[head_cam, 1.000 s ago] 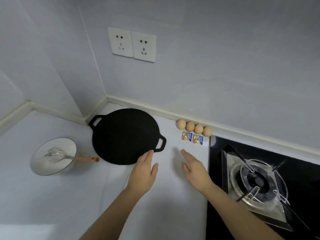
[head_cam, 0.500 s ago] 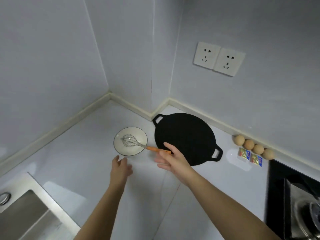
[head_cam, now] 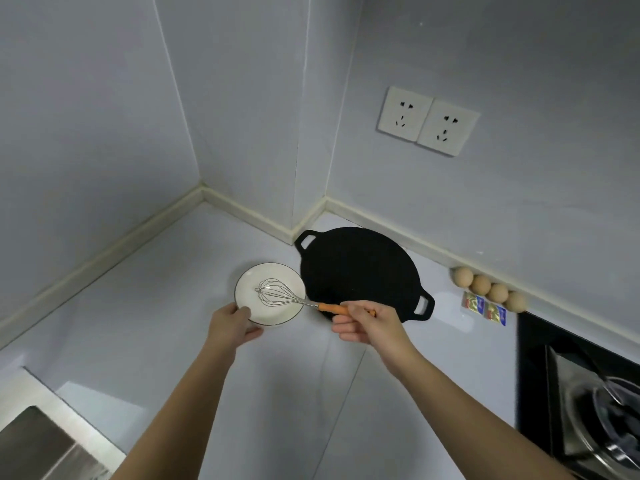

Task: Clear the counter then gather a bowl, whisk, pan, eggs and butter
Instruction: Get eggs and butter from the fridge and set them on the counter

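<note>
A white bowl (head_cam: 250, 291) sits on the pale counter (head_cam: 294, 375) near the wall corner. A wire whisk (head_cam: 277, 293) with an orange handle lies in it. My left hand (head_cam: 231, 325) grips the bowl's near rim, thumb over the edge. My right hand (head_cam: 367, 322) pinches the whisk's orange handle. A flat black pan (head_cam: 360, 271) with two loop handles lies just right of the bowl. Several brown eggs (head_cam: 490, 289) line the wall base, with two small butter packets (head_cam: 485, 308) in front of them.
A black gas stove (head_cam: 588, 403) with a metal burner fills the lower right. A steel sink (head_cam: 38, 445) shows at the lower left. Two wall sockets (head_cam: 427, 121) sit above the pan.
The view swung left from the stove side toward the corner. My left hand reached the bowl and took its rim. My right hand closed on the whisk handle.
</note>
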Demonstrator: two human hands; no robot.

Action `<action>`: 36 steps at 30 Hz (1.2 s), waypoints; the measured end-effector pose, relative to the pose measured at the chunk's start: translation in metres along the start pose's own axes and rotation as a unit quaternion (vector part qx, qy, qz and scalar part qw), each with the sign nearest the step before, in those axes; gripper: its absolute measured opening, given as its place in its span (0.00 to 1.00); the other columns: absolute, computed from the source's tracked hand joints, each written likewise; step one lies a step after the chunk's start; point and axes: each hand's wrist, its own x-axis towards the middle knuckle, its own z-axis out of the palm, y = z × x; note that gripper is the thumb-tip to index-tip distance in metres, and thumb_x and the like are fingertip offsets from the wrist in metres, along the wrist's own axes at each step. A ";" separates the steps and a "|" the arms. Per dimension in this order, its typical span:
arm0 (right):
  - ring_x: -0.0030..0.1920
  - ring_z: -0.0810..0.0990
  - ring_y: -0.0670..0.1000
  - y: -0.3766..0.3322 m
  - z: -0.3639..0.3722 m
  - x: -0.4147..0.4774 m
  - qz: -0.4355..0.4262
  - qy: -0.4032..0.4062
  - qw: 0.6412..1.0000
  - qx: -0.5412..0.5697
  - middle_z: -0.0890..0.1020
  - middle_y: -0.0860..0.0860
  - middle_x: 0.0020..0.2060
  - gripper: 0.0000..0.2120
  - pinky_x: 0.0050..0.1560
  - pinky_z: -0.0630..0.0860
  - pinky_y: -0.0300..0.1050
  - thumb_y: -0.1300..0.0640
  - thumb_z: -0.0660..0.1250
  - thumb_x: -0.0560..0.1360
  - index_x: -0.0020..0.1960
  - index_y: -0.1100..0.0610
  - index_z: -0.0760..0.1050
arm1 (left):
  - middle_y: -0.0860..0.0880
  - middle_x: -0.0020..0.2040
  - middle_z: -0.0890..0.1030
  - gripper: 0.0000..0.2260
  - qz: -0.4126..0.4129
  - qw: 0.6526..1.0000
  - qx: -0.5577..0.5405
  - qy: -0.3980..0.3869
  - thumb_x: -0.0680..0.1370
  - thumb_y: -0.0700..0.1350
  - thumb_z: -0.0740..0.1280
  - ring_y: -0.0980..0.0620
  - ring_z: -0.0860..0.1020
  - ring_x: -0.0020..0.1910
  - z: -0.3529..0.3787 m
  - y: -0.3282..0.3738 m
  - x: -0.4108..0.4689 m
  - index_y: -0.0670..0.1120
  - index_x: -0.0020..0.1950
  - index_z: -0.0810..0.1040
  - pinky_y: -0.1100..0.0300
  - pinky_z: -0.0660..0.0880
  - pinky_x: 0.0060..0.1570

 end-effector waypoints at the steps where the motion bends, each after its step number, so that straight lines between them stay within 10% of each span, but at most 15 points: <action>1: 0.44 0.85 0.55 0.000 -0.008 -0.006 -0.004 0.002 1.000 0.000 0.85 0.60 0.44 0.09 0.41 0.82 0.42 0.61 0.61 0.80 0.55 0.62 0.78 | 0.39 0.51 0.77 0.10 0.004 1.000 0.006 -0.009 0.77 0.32 0.56 0.36 0.79 0.46 0.005 -0.001 -0.005 0.36 0.53 0.74 0.48 0.79 0.46; 16: 0.39 0.83 0.55 0.008 -0.148 -0.084 -0.085 0.132 0.987 0.022 0.85 0.61 0.41 0.10 0.43 0.80 0.46 0.63 0.60 0.79 0.50 0.61 0.81 | 0.38 0.60 0.76 0.11 -0.039 0.977 0.103 -0.185 0.78 0.33 0.57 0.35 0.81 0.46 0.132 -0.028 -0.075 0.40 0.56 0.74 0.56 0.82 0.38; 36: 0.38 0.82 0.54 0.057 -0.309 -0.143 -0.056 0.257 0.959 0.109 0.84 0.63 0.42 0.09 0.41 0.79 0.46 0.61 0.62 0.79 0.52 0.64 0.80 | 0.42 0.44 0.74 0.11 -0.047 0.956 0.152 -0.245 0.76 0.32 0.55 0.40 0.74 0.41 0.299 -0.101 -0.133 0.38 0.51 0.75 0.61 0.79 0.29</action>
